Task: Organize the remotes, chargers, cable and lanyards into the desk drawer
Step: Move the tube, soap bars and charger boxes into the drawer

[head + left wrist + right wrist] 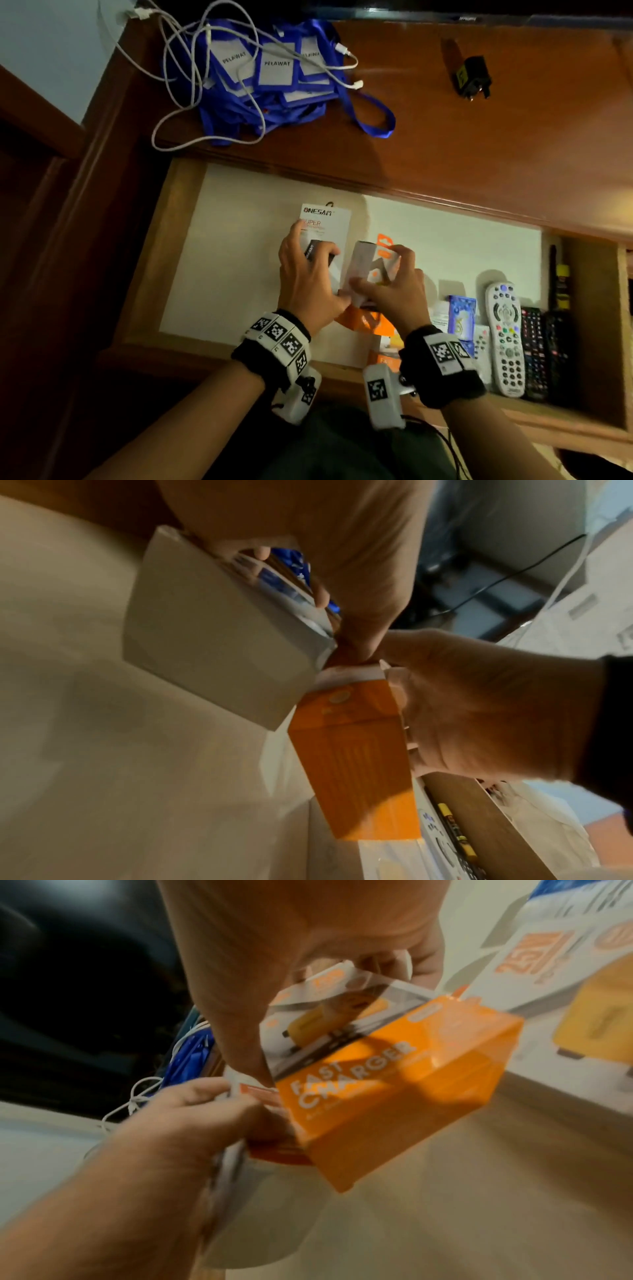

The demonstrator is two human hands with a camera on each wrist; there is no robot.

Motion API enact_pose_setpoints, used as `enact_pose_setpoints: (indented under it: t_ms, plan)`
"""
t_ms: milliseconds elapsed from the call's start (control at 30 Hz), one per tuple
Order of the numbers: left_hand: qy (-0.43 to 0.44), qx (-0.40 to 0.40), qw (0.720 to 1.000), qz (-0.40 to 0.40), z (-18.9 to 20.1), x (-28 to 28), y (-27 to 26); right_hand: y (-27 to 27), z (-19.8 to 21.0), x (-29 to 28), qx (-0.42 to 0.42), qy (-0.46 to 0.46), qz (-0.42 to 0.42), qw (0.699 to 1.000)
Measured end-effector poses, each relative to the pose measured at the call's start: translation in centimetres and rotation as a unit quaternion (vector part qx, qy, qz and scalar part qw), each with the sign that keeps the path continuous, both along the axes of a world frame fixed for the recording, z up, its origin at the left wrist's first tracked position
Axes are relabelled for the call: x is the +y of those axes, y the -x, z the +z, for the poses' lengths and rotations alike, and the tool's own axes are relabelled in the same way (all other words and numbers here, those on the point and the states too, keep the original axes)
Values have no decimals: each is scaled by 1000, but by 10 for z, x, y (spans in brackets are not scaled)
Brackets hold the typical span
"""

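Watching from above: both hands work over the open drawer (181,246); the left hand (308,281) curls round the white ONESAM charger box (325,222), the right hand (387,291) pinches the orange charger box (383,253) by its edges. Both boxes run long axis away from the person, hang tabs toward the desk. Remotes (506,339) lie lengthwise at the drawer's right; lanyards (274,78) and white cable (191,82) sit on the desktop. Left wrist view: box corners meet, so a nudge could tip one. Right wrist view: thumb and fingertips (424,961) grip only the clear upper part; I judge the slick pack could slip and land crooked.
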State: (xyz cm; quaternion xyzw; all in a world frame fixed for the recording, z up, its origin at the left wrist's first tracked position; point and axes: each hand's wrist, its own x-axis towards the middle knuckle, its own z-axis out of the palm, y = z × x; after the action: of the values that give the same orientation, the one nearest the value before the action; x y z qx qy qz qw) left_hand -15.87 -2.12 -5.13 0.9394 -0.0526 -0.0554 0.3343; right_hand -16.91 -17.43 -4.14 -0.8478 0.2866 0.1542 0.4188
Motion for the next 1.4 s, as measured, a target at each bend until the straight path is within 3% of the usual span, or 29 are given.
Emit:
enact_pose_setpoints:
  t_ms: [133,333,567,767,933,1067,1300,1400]
  plan:
    - [-32,103,994,10,-15,6,2,-3,-10,11,64,53,50,995]
    - [-97,219,970,-37,-12,10,1,-3,-13,22,118,106,109,981]
    - [-139,279,945,-96,-15,11,3,4,-20,20,138,168,198,956]
    - [-167,293,934,-116,-11,16,-1,7,-20,12,176,181,310,916]
    - [-198,320,915,-147,-9,22,-4,0,-15,3,190,178,352,899]
    - [-234,309,904,-178,-7,22,-9,-2,-16,-7,172,155,346,909]
    - [-247,320,895,-187,-4,18,-13,-16,-4,-32,115,46,269,955]
    - [-261,338,889,-165,-2,12,-12,-43,16,-57,3,42,231,972]
